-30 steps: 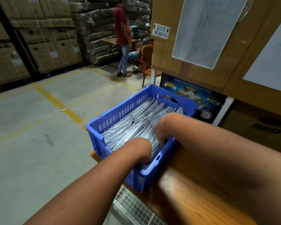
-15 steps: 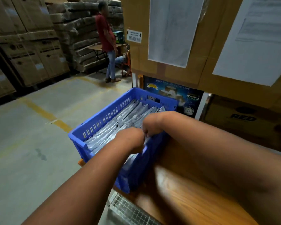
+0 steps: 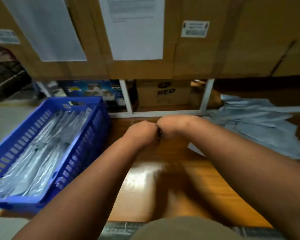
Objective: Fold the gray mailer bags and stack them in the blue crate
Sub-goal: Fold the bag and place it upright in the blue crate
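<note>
A blue crate (image 3: 87, 149) sits at the left end of the wooden table (image 3: 154, 191), filled with folded gray mailer bags (image 3: 42, 153) standing in rows. A loose pile of unfolded gray mailer bags (image 3: 260, 129) lies on the table at the right. My left hand (image 3: 142, 132) and my right hand (image 3: 173, 125) meet knuckle to knuckle over the table's middle, between the crate and the pile. Their fingers point down and away and are hidden behind the backs of the hands. Nothing shows in either hand. The picture is blurred.
Large cardboard boxes (image 3: 197, 58) with taped paper sheets overhang the back of the table. Under them a white frame (image 3: 204, 97) holds a box marked RED (image 3: 164, 92) and a blue tape carton (image 3: 93, 90). Concrete floor lies left of the crate.
Both hands have come out of the crate and moved right to the middle of the table. My view swung right and down, bringing the unfolded pile into sight.
</note>
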A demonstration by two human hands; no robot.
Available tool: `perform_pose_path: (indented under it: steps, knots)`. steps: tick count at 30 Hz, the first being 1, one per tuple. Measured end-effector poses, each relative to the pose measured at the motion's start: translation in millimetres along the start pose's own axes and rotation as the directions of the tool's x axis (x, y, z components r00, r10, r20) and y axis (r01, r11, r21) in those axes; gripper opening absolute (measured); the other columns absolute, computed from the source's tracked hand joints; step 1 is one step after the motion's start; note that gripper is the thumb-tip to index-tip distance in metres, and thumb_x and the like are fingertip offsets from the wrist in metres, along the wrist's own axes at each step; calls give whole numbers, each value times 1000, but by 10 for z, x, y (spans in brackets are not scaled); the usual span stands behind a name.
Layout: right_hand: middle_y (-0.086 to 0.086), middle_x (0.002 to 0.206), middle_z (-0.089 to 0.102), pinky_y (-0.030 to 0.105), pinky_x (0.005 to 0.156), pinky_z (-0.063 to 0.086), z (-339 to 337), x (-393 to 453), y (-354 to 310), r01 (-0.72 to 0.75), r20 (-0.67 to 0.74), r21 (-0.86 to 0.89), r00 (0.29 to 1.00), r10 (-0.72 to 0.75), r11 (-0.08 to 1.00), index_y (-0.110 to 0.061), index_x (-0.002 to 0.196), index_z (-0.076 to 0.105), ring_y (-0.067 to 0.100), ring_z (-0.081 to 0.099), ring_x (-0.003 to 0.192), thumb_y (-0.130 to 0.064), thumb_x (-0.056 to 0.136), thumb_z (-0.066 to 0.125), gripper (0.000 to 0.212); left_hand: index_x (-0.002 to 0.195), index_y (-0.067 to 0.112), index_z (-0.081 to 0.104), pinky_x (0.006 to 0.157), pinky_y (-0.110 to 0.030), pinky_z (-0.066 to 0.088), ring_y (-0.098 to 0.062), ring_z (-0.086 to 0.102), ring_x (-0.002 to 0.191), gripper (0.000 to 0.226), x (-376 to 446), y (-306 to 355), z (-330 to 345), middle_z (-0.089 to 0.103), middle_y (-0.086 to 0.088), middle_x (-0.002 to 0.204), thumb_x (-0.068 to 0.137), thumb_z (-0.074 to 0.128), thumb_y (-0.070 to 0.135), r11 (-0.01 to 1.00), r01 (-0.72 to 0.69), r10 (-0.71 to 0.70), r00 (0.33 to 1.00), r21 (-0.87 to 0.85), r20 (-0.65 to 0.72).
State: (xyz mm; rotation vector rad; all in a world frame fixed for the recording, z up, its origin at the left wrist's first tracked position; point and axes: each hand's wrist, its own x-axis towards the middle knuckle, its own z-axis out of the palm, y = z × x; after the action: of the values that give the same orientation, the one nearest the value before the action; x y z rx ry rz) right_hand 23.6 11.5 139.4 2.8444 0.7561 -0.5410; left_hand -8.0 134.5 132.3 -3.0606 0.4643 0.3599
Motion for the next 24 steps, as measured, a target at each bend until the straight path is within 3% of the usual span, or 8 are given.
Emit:
perform_pose_path:
  steps: [2,4,7,10,13,17,21,24]
  knots:
    - [-8,84,64,34,70,45,321,-296,399,-21,42,108,999,17,994,-31,93,69,17,60,73,-30,100,67,7,100,21,73,72,-37,56,-22,68,85,14,191,445,171,72,1,94,93,70,33,997,-80,80,996,4,51]
    - [-7,89,64,34,71,45,648,-566,733,-59,60,201,997,47,978,-35,98,67,19,61,79,-30,99,66,6,96,21,71,73,-36,59,-19,66,83,12,324,830,348,67,3,89,96,68,33,989,-149,150,985,-15,82]
    - [-3,98,67,35,72,45,1152,-901,1204,-143,18,254,990,143,957,-32,113,71,24,63,88,-27,100,62,17,111,23,71,78,-41,61,-23,68,93,24,524,1389,652,69,1,100,97,64,41,958,-285,284,958,22,49]
    - [0,123,70,38,79,52,1567,-1150,1599,-222,-36,322,969,246,920,-35,125,70,27,67,108,-34,101,60,27,131,31,66,83,-43,61,-26,69,104,41,749,1826,899,70,0,113,93,64,45,930,-367,366,930,28,25]
    - [0,137,63,48,96,57,1873,-1327,1928,-263,-100,383,941,322,886,-37,136,64,29,62,123,-42,101,57,36,149,30,52,94,-46,56,-31,57,123,62,952,2104,1080,59,-7,134,91,69,42,929,-368,366,929,45,48]
    - [5,144,55,44,102,52,2275,-1375,2172,-310,-79,361,929,360,879,-29,145,56,32,58,128,-53,96,61,54,164,24,28,114,-56,45,-39,30,153,78,1243,2186,1351,28,-13,169,98,67,39,939,-322,310,945,122,109]
    - [8,160,40,48,113,46,2576,-1304,2178,-280,-89,351,940,329,894,-31,151,51,36,44,142,-63,91,65,69,169,28,19,128,-53,26,-33,17,161,85,1437,2154,1549,16,-8,176,100,62,54,948,-313,298,936,56,189]
    - [6,162,39,51,116,44,2717,-1201,2112,-212,-113,387,955,274,897,-32,151,50,34,38,147,-66,91,61,70,169,27,18,128,-53,26,-33,17,161,86,1372,2064,1655,17,-9,176,100,58,59,945,-319,304,939,71,162]
